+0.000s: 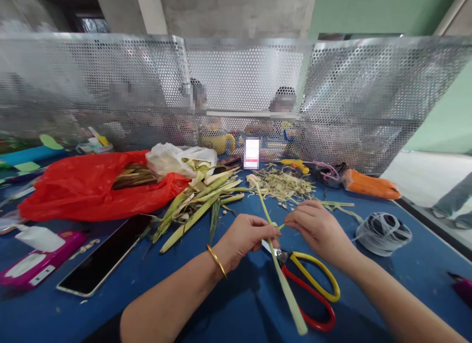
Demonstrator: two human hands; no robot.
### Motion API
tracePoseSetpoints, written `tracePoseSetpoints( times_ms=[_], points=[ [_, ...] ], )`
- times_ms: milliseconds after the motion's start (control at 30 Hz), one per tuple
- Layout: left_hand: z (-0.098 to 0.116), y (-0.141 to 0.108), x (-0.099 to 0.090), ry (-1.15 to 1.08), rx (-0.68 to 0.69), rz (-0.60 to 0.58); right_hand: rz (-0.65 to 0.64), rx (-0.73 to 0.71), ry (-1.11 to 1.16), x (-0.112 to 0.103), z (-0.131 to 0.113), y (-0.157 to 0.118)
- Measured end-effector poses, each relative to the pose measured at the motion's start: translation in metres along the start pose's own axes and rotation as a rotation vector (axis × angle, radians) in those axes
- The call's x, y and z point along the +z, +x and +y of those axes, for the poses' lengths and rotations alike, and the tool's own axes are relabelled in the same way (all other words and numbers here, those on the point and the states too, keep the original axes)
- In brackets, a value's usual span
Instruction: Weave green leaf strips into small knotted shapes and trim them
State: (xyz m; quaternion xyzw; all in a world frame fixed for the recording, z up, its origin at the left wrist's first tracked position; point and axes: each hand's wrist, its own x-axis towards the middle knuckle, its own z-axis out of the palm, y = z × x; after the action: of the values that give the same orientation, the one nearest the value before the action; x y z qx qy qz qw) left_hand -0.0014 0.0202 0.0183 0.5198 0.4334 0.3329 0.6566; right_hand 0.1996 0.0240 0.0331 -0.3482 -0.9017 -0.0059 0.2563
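A long pale-green plant stalk (285, 289) runs slantwise between me and the pile of shreds, with a small knot-like wrap near its middle. My left hand (254, 233) is closed around it at that wrap, thumb and fingers pinched. Just to the right, my right hand (313, 225) pinches a thin green strip (282, 226) that comes off the wrap. Beneath the stalk lie scissors (324, 284) with one yellow and one red handle, their blades partly covered by my left hand. The stalk's far end meets a pale frayed bit near the shreds.
Flat green leaf stalks (199, 200) lie beside a red plastic bag (81, 185) and a white bag (177, 158). Shredded fibre (283, 183) is heaped ahead. A phone (106, 254), a purple box (44, 257), a twine roll (383, 233) and an orange packet (370, 184) surround the work. A perforated metal screen (247, 62) stands behind.
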Motion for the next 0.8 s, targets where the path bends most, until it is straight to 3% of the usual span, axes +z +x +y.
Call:
tracePoseSetpoints(
  times_ms=[133, 200, 300, 467, 600, 800],
  points=[
    [-0.002, 0.001, 0.002, -0.001, -0.008, 0.053, 0.013, 0.056, -0.129, 0.003, 0.002, 0.0],
    [-0.002, 0.002, 0.003, -0.001, -0.01, 0.095, 0.079, 0.088, -0.2, 0.001, -0.004, 0.0],
    [-0.006, 0.003, 0.004, -0.032, -0.023, 0.14, 0.188, 0.011, -0.237, 0.0, -0.023, 0.0],
    [-0.013, 0.005, 0.007, -0.233, -0.062, 0.105, -0.007, -0.293, -0.337, 0.017, -0.055, -0.003],
    [-0.008, 0.001, 0.008, -0.307, -0.115, 0.039, -0.052, -0.343, -0.516, 0.029, -0.057, -0.005],
    [-0.008, 0.002, 0.004, -0.234, -0.078, -0.005, -0.009, -0.352, -0.562, 0.032, -0.047, -0.009]
  ],
)
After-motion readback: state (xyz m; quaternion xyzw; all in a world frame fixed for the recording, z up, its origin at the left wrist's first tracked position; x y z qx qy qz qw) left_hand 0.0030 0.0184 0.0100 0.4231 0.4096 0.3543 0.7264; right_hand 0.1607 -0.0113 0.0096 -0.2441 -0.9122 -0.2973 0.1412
